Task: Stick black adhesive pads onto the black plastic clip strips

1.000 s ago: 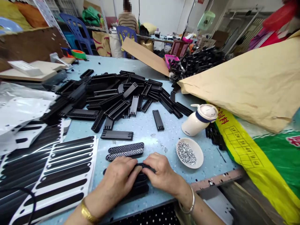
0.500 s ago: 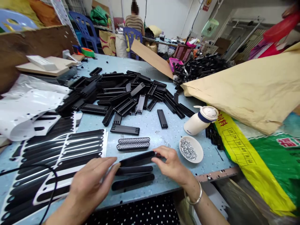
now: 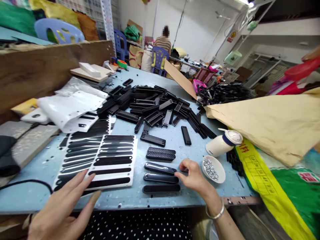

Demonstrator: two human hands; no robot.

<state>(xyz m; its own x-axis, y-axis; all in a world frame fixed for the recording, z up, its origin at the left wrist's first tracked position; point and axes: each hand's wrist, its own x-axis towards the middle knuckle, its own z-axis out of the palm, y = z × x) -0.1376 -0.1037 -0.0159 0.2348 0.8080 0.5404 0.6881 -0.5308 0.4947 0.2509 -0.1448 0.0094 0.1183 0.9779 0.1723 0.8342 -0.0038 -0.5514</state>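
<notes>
My left hand [image 3: 65, 206] hovers at the near edge of a white sheet [image 3: 134, 160] of long black stickers, its fingers apart and nothing in them. Close by on the right, three smooth black bars with rounded ends lie side by side: a top bar [image 3: 158, 167], a middle bar [image 3: 160, 178] and a near bar [image 3: 161, 189]. The thumb and curled forefinger of my right hand [image 3: 192, 176] are at the right end of the top bar. Just beyond it sit textured black pieces [image 3: 160, 153], placed together.
A heap of black slotted pieces [image 3: 155, 106] covers the table's middle. On the right stand a white bowl of small metal parts [image 3: 211, 170] and a cream bottle [image 3: 221, 145]. A cardboard flap [image 3: 178, 78] rises behind. A person in stripes [image 3: 162, 43] sits far back.
My left hand has let go of the top bar and moved left to the sticker sheet. That bar now lies on the table, my right hand still at its end. The view has shifted left.
</notes>
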